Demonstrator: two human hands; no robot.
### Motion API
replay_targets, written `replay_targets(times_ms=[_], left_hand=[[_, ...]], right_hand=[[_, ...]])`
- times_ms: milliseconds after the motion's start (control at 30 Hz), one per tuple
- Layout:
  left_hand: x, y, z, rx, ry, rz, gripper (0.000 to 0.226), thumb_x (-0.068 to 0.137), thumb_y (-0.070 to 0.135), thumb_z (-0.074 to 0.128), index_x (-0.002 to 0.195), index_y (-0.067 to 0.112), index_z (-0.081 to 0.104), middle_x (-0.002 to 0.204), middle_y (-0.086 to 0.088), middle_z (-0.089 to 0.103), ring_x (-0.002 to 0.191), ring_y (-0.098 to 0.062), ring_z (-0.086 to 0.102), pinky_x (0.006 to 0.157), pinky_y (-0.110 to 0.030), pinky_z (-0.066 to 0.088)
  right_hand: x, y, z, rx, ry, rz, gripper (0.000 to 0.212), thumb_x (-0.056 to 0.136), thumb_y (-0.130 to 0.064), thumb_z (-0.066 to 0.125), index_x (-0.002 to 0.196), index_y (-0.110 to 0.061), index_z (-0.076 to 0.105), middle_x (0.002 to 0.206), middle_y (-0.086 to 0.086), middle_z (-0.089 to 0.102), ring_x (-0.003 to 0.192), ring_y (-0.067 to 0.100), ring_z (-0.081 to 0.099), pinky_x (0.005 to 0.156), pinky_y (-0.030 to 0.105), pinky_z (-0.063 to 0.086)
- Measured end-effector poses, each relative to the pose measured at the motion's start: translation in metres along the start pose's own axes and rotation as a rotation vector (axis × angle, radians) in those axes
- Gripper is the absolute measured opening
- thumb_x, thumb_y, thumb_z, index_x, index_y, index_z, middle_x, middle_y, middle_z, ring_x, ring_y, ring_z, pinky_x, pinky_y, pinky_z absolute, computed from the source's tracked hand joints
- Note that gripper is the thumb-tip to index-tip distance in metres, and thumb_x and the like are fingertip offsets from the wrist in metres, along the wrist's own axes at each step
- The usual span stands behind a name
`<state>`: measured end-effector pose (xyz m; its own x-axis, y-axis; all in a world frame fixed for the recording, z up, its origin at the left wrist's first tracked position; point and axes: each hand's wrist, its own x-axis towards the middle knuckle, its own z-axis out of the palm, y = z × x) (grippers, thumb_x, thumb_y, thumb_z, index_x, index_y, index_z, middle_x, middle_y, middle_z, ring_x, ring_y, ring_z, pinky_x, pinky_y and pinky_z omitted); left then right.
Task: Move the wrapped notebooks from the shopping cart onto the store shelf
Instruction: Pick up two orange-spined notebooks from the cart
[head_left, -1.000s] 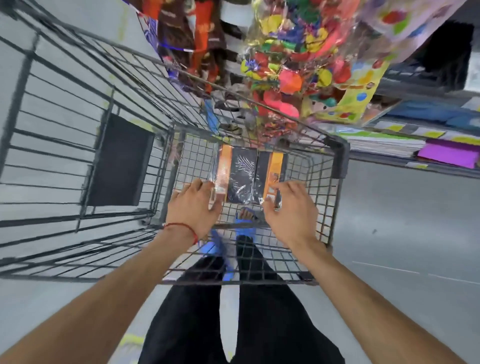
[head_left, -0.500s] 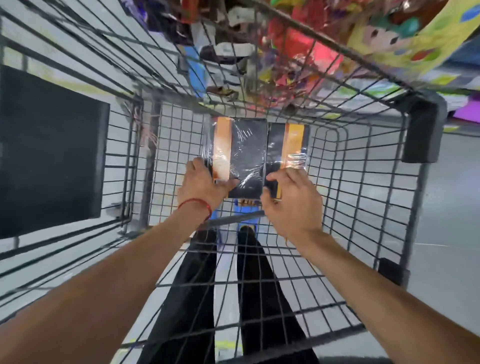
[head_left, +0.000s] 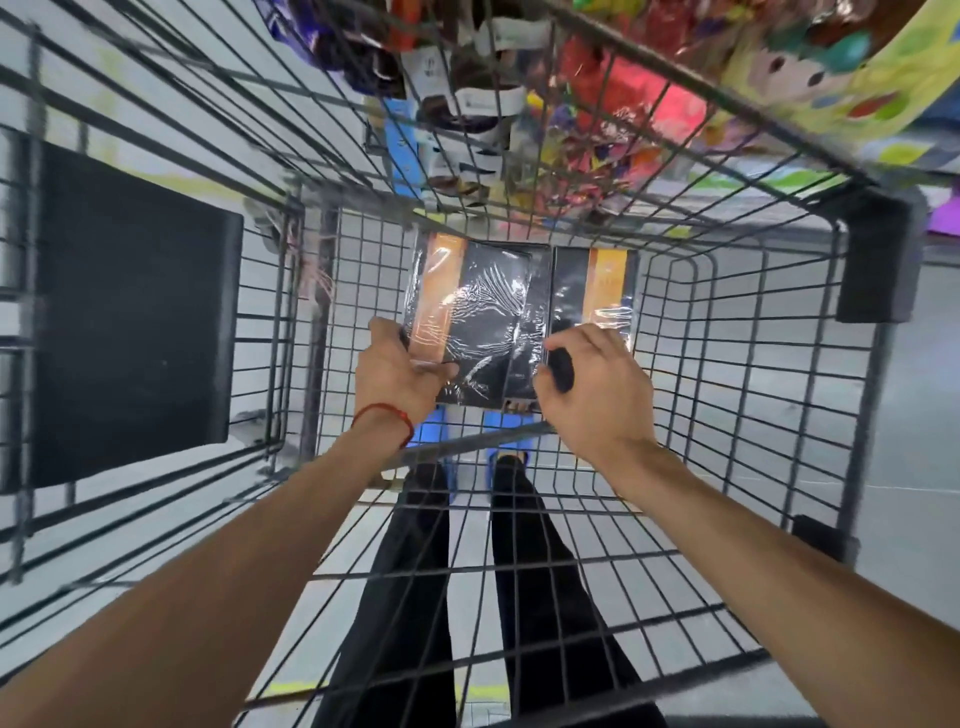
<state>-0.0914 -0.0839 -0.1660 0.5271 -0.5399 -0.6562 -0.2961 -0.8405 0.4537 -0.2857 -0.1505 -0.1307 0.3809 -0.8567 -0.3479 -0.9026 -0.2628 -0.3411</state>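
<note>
Two black notebooks with orange stripes, sealed in shiny plastic wrap, lie side by side at the bottom of the wire shopping cart (head_left: 727, 332). My left hand (head_left: 400, 371) grips the near left corner of the left wrapped notebook (head_left: 470, 312), thumb on top. My right hand (head_left: 592, 384) curls its fingers around the near edge of the right wrapped notebook (head_left: 592, 291). Both arms reach down into the cart. The notebooks' near edges are partly hidden by my fingers.
The cart's wire walls surround my arms on all sides. A black panel (head_left: 130, 312) hangs on the left wall. Beyond the far wall hang colourful packaged goods (head_left: 623, 104). Grey floor (head_left: 914, 415) lies to the right. My legs show below through the mesh.
The view has moved lower and closer into the cart. Both hands have closed more firmly on the notebooks' near edges, the right fingers now curled under.
</note>
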Motion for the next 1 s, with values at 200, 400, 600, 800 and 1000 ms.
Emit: replay_targets(times_ms=[200, 400, 600, 800, 1000], left_hand=[[-0.005, -0.024, -0.034, -0.068, 0.072, 0.090, 0.036, 0.090, 0.009, 0.062, 0.117, 0.009, 0.038, 0.085, -0.002, 0.064, 0.076, -0.022, 0.064, 0.066, -0.035, 0.054], [-0.007, -0.034, -0.067, 0.033, 0.122, 0.186, 0.033, 0.094, 0.008, 0.052, 0.121, 0.011, 0.034, 0.092, -0.002, 0.060, 0.076, -0.023, 0.058, 0.071, -0.032, 0.042], [-0.002, -0.044, -0.082, 0.022, 0.109, 0.212, 0.032, 0.094, 0.004, 0.048, 0.122, 0.011, 0.033, 0.096, -0.005, 0.059, 0.077, -0.025, 0.055, 0.069, -0.030, 0.037], [0.000, -0.049, -0.091, 0.003, 0.082, 0.202, 0.034, 0.093, 0.003, 0.047, 0.122, 0.013, 0.033, 0.098, -0.003, 0.059, 0.077, -0.023, 0.055, 0.070, -0.029, 0.037], [0.002, -0.051, -0.093, -0.047, 0.047, 0.177, 0.039, 0.095, 0.002, 0.047, 0.129, 0.014, 0.034, 0.103, -0.001, 0.060, 0.085, -0.022, 0.057, 0.075, -0.026, 0.038]], right_hand=[[0.005, -0.013, 0.003, 0.096, -0.070, 0.052, 0.042, 0.093, -0.031, 0.059, 0.132, -0.018, 0.055, 0.126, 0.000, 0.060, 0.117, 0.021, 0.056, 0.093, 0.044, 0.053], [0.019, -0.030, 0.030, 0.135, -0.178, 0.262, 0.072, 0.089, -0.039, 0.071, 0.144, -0.004, 0.037, 0.136, 0.017, 0.043, 0.128, 0.033, 0.042, 0.107, 0.044, 0.046], [0.029, -0.060, 0.055, 0.277, -0.117, 0.505, 0.104, 0.073, -0.052, 0.083, 0.146, -0.002, 0.030, 0.139, 0.022, 0.038, 0.131, 0.037, 0.040, 0.110, 0.042, 0.042], [0.030, -0.085, 0.075, 0.173, -0.049, 0.596, 0.122, 0.072, -0.052, 0.085, 0.155, 0.001, 0.012, 0.151, 0.023, 0.029, 0.141, 0.038, 0.031, 0.106, 0.047, 0.043], [0.032, -0.075, 0.075, 0.193, 0.036, 0.641, 0.117, 0.056, -0.060, 0.089, 0.144, -0.003, 0.036, 0.138, 0.021, 0.044, 0.127, 0.037, 0.047, 0.094, 0.050, 0.053]])
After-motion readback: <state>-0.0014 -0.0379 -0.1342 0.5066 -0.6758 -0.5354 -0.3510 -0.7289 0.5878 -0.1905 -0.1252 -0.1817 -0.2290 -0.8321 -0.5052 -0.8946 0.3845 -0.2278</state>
